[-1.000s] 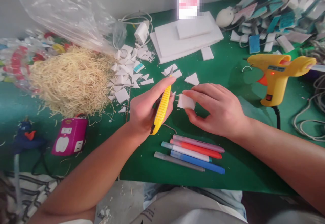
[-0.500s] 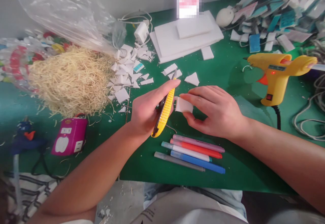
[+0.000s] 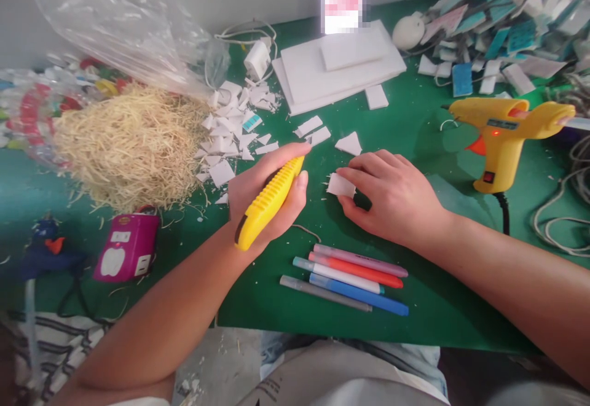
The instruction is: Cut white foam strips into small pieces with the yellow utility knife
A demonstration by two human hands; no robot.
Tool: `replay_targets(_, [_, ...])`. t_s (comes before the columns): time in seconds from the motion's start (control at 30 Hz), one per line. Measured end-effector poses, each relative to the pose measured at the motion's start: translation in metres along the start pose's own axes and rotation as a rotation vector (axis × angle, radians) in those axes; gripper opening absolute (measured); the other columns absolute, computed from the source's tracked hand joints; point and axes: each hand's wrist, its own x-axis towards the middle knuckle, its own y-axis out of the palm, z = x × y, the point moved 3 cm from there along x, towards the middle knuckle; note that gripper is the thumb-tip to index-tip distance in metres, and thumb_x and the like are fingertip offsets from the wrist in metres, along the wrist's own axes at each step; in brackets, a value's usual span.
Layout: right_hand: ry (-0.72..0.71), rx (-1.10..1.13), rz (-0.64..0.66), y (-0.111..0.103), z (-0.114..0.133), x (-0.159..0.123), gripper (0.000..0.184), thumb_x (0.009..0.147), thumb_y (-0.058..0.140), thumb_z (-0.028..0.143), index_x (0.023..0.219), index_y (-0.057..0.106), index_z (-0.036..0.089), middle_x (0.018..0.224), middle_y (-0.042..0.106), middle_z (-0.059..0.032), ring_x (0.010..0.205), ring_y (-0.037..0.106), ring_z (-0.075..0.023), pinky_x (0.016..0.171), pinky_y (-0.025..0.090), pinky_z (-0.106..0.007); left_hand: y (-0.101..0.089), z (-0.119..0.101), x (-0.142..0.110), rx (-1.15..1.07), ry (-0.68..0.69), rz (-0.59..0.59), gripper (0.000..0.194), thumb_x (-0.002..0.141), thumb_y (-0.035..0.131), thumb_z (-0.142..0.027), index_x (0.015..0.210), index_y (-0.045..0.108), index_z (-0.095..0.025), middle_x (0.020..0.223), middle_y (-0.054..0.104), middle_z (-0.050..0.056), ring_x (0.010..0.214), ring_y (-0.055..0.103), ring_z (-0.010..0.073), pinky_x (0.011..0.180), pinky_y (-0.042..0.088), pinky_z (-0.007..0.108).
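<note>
My left hand [image 3: 271, 191] is wrapped around a yellow utility knife [image 3: 267, 206]; its blade is hidden from view. A small white foam board piece [image 3: 342, 185] with ragged left edges is pinched between the thumb and fingers of my right hand [image 3: 389, 194], low over the green table [image 3: 258, 295]. A gap separates the knife hand from the piece. Just beyond lie loose white scraps, among them a pointed offcut [image 3: 349, 143]. Several markers [image 3: 354, 277] lie side by side nearer my body.
A yellow glue gun [image 3: 500, 139] with a red light stands at right by its cables. Stacked white boards [image 3: 341, 65] lie at the back. On the left are shredded straw [image 3: 131, 148], a scrap pile [image 3: 225, 129] and a magenta power adapter [image 3: 126, 246]. Foam offcuts [image 3: 498, 37] heap up at far right.
My left hand has moved left, away from the white piece, and the knife has tilted over to the left. My right hand has shifted slightly right with the piece.
</note>
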Motion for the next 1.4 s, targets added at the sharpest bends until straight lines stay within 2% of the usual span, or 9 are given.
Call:
replay_targets(0.17, [-0.005,0.104,-0.149,-0.007,0.002,0.002,0.025,0.090,0.061,0.025,0.110,0.074,0.014,0.102,0.076,-0.0123,0.087,0.069,-0.0248,0.068,0.054,-0.039,0.011,0.009,-0.003,-0.347,-0.317,0.055,0.029,0.096,0.067,-0.037,0.123,0.067,-0.026,0.111,0.077,0.003,0.064,0.072,0.0120,0.061,0.065,0.024])
replay_targets(0.23, [-0.021,0.171,-0.218,-0.011,0.002,0.003,0.024,0.092,0.063,0.026,0.112,0.073,0.018,0.099,0.076,-0.0090,0.085,0.070,-0.0219,0.070,0.055,-0.036,0.014,0.009,-0.004,-0.372,-0.367,0.057,0.031,0.093,0.072,-0.036,0.122,0.068,-0.026,0.109,0.077,0.003,0.062,0.072,0.0122,0.057,0.065,0.024])
replay_targets(0.57, [-0.107,0.192,-0.285,-0.006,0.006,0.008,0.010,0.096,0.062,0.022,0.098,0.072,0.020,0.090,0.077,-0.0040,0.077,0.071,-0.0152,0.065,0.049,-0.028,0.016,0.003,-0.009,-0.244,-0.135,0.131,0.031,0.095,0.071,-0.030,0.126,0.068,-0.025,0.113,0.077,0.003,0.070,0.072,0.0107,0.072,0.067,0.023])
replay_targets(0.83, [-0.248,0.306,-0.214,-0.015,0.005,0.006,0.014,0.093,0.065,0.022,0.080,0.067,0.021,0.082,0.074,-0.0013,0.070,0.068,-0.0129,0.066,0.051,-0.028,0.006,0.004,-0.005,-0.171,-0.177,0.080,0.035,0.101,0.061,-0.045,0.128,0.064,-0.023,0.121,0.076,0.007,0.085,0.077,0.0169,0.082,0.067,0.028])
replay_targets(0.93, [-0.215,0.288,-0.171,-0.014,0.005,0.004,0.005,0.093,0.065,0.019,0.092,0.070,0.021,0.089,0.077,-0.0023,0.078,0.070,-0.0145,0.070,0.053,-0.029,0.003,0.005,-0.004,-0.197,-0.227,0.055,0.039,0.101,0.057,-0.054,0.124,0.067,-0.025,0.119,0.077,0.005,0.085,0.077,0.0175,0.084,0.068,0.030])
replay_targets(1.03, [-0.086,0.187,-0.144,-0.011,0.000,0.003,0.020,0.090,0.065,0.017,0.110,0.070,0.018,0.101,0.078,-0.0079,0.088,0.072,-0.0204,0.071,0.054,-0.033,0.001,0.001,-0.002,-0.125,-0.197,0.026,0.031,0.102,0.059,-0.048,0.120,0.069,-0.026,0.117,0.077,0.003,0.090,0.077,0.0172,0.085,0.068,0.029])
replay_targets(1.17, [-0.032,0.118,-0.132,-0.008,-0.004,0.003,0.015,0.091,0.062,0.019,0.102,0.073,0.018,0.101,0.078,-0.0094,0.090,0.070,-0.0229,0.070,0.051,-0.035,-0.001,-0.004,0.001,-0.010,-0.099,-0.027,0.019,0.098,0.069,-0.031,0.115,0.070,-0.024,0.116,0.078,0.002,0.098,0.077,0.0172,0.089,0.067,0.027])
replay_targets(1.3, [-0.080,0.141,-0.195,-0.011,-0.002,0.003,0.022,0.093,0.056,0.012,0.106,0.072,0.020,0.075,0.074,-0.0006,0.068,0.065,-0.0160,0.063,0.047,-0.031,-0.001,-0.005,0.002,-0.003,-0.073,-0.001,0.018,0.098,0.068,-0.027,0.116,0.069,-0.024,0.115,0.078,0.002,0.095,0.078,0.0163,0.087,0.068,0.025])
replay_targets(1.4, [-0.020,0.123,-0.178,-0.011,-0.003,0.003,0.036,0.088,0.055,0.008,0.117,0.070,0.023,0.094,0.078,-0.0046,0.081,0.070,-0.0196,0.071,0.052,-0.035,-0.002,-0.004,0.002,0.002,-0.079,0.012,0.017,0.098,0.068,-0.029,0.115,0.069,-0.026,0.115,0.078,0.002,0.097,0.077,0.0169,0.087,0.068,0.025])
